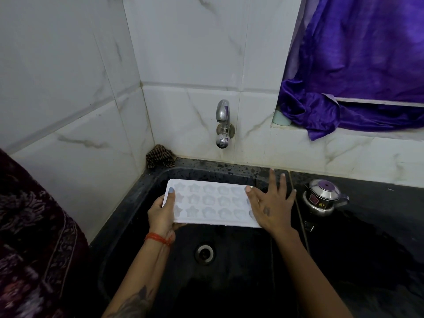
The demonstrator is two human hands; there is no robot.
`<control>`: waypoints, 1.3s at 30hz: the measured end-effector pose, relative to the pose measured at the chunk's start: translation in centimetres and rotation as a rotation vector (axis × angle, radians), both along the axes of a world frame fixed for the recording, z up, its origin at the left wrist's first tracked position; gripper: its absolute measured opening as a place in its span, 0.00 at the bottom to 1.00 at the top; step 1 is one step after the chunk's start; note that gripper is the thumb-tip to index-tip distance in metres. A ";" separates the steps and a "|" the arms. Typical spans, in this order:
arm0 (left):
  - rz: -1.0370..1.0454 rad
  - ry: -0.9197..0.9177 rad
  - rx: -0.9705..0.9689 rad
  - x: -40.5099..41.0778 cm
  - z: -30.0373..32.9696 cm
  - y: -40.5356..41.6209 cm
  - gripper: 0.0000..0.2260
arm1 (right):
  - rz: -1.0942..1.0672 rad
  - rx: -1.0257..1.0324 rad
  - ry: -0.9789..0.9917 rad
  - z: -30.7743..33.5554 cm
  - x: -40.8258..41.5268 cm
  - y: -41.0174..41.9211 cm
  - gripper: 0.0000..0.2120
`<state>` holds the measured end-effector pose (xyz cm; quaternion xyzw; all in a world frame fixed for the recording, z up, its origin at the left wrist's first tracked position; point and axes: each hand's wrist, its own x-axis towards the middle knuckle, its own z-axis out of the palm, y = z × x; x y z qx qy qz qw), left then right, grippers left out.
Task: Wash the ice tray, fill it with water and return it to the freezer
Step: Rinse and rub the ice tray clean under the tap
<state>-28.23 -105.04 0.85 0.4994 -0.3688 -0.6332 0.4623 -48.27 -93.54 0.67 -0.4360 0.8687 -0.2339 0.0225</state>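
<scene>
White plastic: the tray is pale and matte, a long rectangle with rounded corners, cavity side up.
Cavities: three rows, star shapes at the left end, rounder moulds further right; whether they hold water, cannot tell.
Tray position: held level over the sink, above the basin and in front of the tap, long side running left to right.
Left hand: clamped on the tray's left end, thumb pressed on top by the first star, fingers curled underneath. Red thread bands at the wrist, a tattoo on the forearm.
Right hand: flat and wide open, fingers fanned apart, palm down on the tray's right end; it covers the last cavities and grips nothing. A small mark shows on its back.
Tap: chrome, fixed to the marble-look tiles; no stream visible from the spout.
Sink: black, speckled with drops on the rim, drain below the tray's near edge.
Kettle: small steel one with a purple knob, on the black counter just right of the sink.
Cloth: brown patterned, bunched in the back left corner.
Curtain: purple, draped over the ledge at upper right.
</scene>
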 end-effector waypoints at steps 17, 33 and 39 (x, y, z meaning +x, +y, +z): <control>0.009 0.012 0.009 0.1 0.3 0.4 0.08 | -0.138 -0.071 -0.546 0.9 0.0 -0.9 0.41; 0.002 -0.004 0.018 0.1 0.3 0.5 0.11 | -0.085 -0.114 -0.449 2.1 1.5 -0.1 0.32; 0.007 0.017 0.021 0.2 0.3 0.6 0.10 | -0.110 -0.090 -0.529 2.4 1.1 -0.4 0.32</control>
